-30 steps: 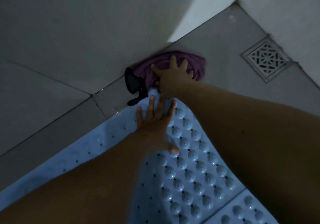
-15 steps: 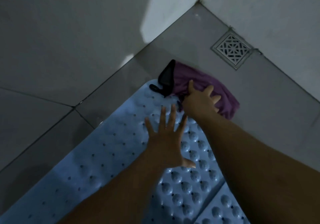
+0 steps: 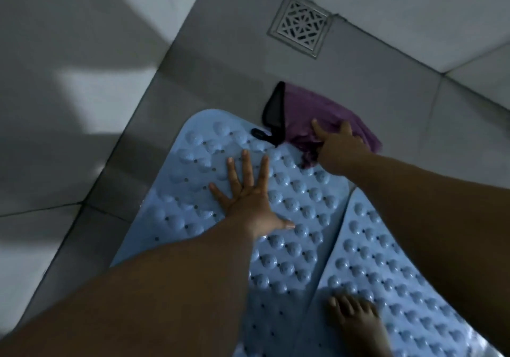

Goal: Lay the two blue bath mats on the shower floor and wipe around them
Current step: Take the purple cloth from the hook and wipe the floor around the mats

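On the left mat (image 3: 220, 180), the left hand (image 3: 248, 191) presses flat with fingers spread; the right mat (image 3: 400, 273) lies touching beside it. Beyond, the right hand (image 3: 339, 144) presses the purple cloth (image 3: 325, 113) on the floor (image 3: 414, 108), fingers extended. Wiping is underway, I judge; next, sweep rightward round the mats.

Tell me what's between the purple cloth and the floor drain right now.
Nothing: in the head view only bare grey floor tile separates the purple cloth, under the right hand, from the drain.
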